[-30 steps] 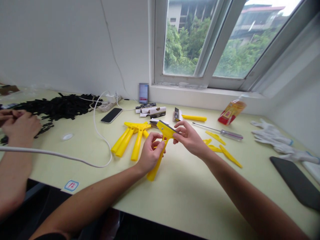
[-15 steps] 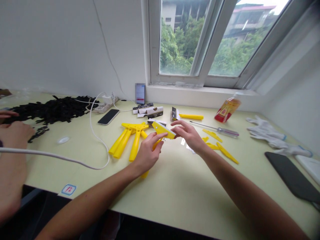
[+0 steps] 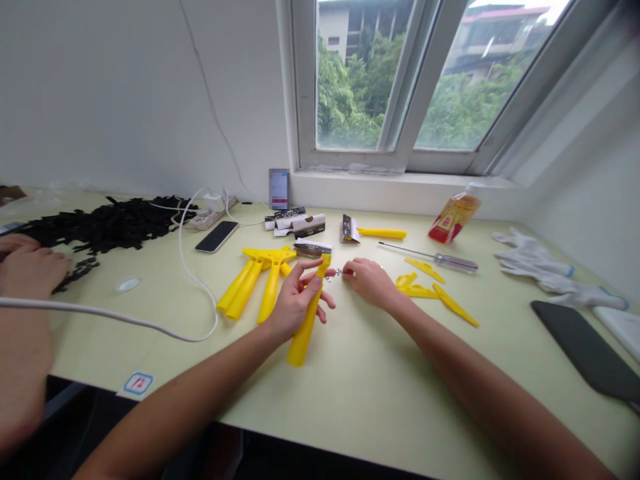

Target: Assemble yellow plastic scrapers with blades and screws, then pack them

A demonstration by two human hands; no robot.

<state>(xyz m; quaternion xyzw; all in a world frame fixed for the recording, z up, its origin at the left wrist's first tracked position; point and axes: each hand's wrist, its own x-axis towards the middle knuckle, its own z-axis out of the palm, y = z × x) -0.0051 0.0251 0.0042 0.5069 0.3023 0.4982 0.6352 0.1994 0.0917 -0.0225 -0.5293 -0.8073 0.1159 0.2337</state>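
Far left: a co-worker's hand point(image 3: 35, 272) by the pile of black strips point(image 3: 115, 225), separate job by the look of it. Next, a cluster of yellow handles point(image 3: 247, 283) lies on the table point(image 3: 380, 393), heads away from the person. Left hand point(image 3: 291, 307) has the yellow scraper point(image 3: 306, 330) gripped near its head, thumb on one side and fingers behind; tool is tilted, head end toward the window, seen edge-on, right in front of the person. Can't tell if its butt touches the table. Just right of it, small metal parts point(image 3: 339, 272) sit at the fingertips of the right hand point(image 3: 370, 283). Those fingers are bunched together; can't tell if a part is pinched. My read: step in hand is picking up hardware for the held scraper. Next move calls for a clean fingertip pinch on one small part, left hand steady, head turned to give access. Further right, loose yellow pieces point(image 3: 423, 291), then a screwdriver point(image 3: 453, 263), lying unheld, within reach.
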